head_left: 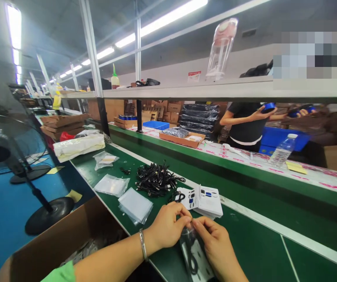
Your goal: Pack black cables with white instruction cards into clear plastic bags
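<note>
A green sleeve (58, 273) is entering from the lower left, with a metal bangle (143, 244) sitting on the left wrist. Both hands are nearly closed: the left hand (167, 227) and right hand (218, 248) are pinching the top edge of a clear plastic bag (190, 244) between their fingertips. The bag is holding a black cable (191, 256) and a white card (200, 262) and is resting on the green worktop (253, 250). Just ahead, printed cards (206, 201) are lying stacked beside a heap of black cables (156, 180), with loose clear bags (135, 205) to their left. A cardboard box (59, 243) is standing beside the worktop. Further off, a co-worker's hand (264, 113) is holding a blue item (268, 107).
</note>
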The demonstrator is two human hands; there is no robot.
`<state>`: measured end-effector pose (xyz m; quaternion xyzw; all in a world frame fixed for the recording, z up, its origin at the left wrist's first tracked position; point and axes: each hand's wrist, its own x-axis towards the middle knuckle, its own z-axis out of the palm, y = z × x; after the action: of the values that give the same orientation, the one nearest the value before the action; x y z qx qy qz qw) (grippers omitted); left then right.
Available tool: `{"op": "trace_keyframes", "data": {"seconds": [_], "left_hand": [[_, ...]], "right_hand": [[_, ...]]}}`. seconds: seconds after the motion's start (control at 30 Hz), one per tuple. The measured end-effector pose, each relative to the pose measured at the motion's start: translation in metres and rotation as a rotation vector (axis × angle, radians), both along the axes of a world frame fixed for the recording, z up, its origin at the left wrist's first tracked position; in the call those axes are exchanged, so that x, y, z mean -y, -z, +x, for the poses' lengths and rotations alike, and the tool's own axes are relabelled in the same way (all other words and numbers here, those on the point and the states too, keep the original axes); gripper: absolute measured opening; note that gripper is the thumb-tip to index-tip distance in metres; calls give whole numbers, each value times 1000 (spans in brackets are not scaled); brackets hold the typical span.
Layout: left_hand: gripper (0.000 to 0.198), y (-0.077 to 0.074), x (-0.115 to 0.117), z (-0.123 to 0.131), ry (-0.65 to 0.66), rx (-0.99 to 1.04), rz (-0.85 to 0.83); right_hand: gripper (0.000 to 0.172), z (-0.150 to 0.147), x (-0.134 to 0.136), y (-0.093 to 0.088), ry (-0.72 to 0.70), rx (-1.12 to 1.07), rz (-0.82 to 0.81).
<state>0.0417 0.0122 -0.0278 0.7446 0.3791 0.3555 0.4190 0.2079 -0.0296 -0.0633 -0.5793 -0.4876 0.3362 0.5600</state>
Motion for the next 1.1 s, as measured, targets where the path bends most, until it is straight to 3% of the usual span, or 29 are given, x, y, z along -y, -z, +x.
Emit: {"op": "trace_keyframes", "data": {"seconds": [0.27,0.43,0.6,0.8,1.0,1.1], "left_hand": [[19,10,-4,-4,75,-133,236],[8,14,-5,-1,100,-134,344],[11,8,-6,-2,30,-96,301],[9,2,-9,-6,-113,-22,215],[16,-3,-12,-9,-82,-4,-51],[16,-1,-12,-10,-57,-14,-10]], "right_hand": [[45,12,-2,1,226,-15,-53],[37,11,0,-3,266,-34,-83],[41,8,-1,-4,167,-118,-103],[40,9,-1,-4,-127,-193,-217],[38,9,-4,-1,-114,-171,-243],[48,8,-4,-1,-162,-215,-265]]}}
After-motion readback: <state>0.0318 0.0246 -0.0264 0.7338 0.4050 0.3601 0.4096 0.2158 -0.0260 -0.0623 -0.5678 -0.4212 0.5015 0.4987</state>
